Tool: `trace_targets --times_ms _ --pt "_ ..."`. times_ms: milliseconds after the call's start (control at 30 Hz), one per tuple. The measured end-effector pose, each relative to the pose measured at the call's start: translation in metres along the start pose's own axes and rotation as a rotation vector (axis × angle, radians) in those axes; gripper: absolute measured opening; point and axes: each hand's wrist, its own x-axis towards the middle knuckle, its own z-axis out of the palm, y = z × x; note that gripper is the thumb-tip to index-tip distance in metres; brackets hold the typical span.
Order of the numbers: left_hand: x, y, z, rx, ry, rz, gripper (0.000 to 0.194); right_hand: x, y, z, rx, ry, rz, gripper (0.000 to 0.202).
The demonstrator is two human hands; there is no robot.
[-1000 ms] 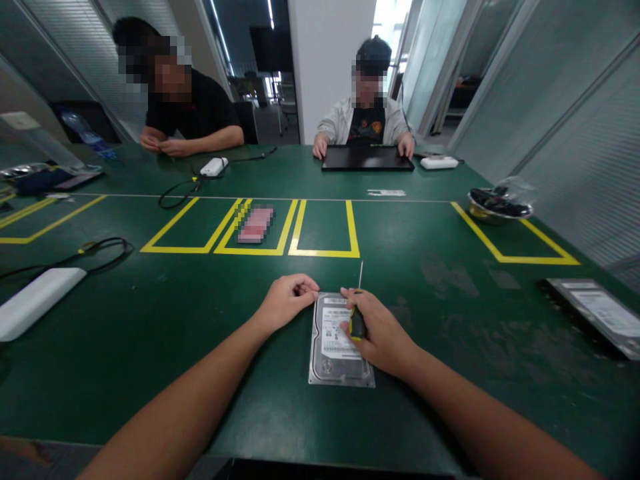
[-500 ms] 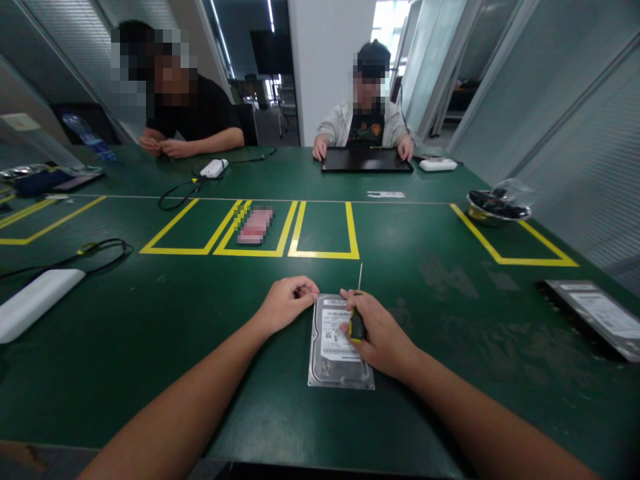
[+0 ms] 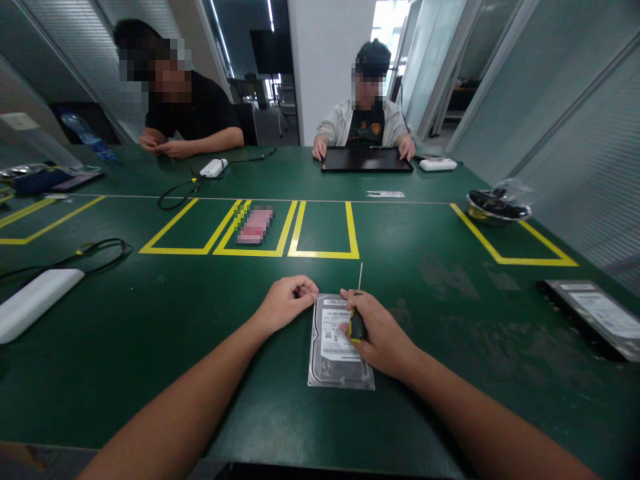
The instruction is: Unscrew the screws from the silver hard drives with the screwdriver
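A silver hard drive with a white label lies flat on the green table in front of me. My left hand is closed, thumb and fingertips drawn together at the drive's top left corner and touching it. In my right hand is a black and yellow screwdriver, its thin shaft pointing away from me, past the drive's far edge. That hand rests over the drive's right side and hides part of the label.
A second hard drive lies at the right. Beyond it stands a bowl of dark items. Yellow tape frames mark the table, one around a pink phone-like object. At left is a white power strip. Across the table, a person holds a black panel; another sits left.
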Motion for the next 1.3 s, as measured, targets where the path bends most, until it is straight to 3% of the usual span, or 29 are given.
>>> trace_targets --times_ms 300,500,867,1300 --pt "0.001 -0.001 -0.003 -0.045 -0.044 -0.018 0.015 -0.001 0.000 -0.002 -0.006 -0.016 0.005 0.026" --pt "0.001 -0.005 0.001 -0.021 0.008 -0.005 0.015 -0.001 -0.001 -0.002 -0.008 -0.020 0.004 0.024" --pt "-0.009 0.010 0.010 0.336 0.017 0.114 0.025 -0.001 0.001 0.002 -0.016 0.042 -0.029 0.025" --pt "-0.006 0.011 0.009 0.353 -0.018 0.111 0.023 0.000 -0.001 0.007 -0.049 0.056 -0.004 0.024"
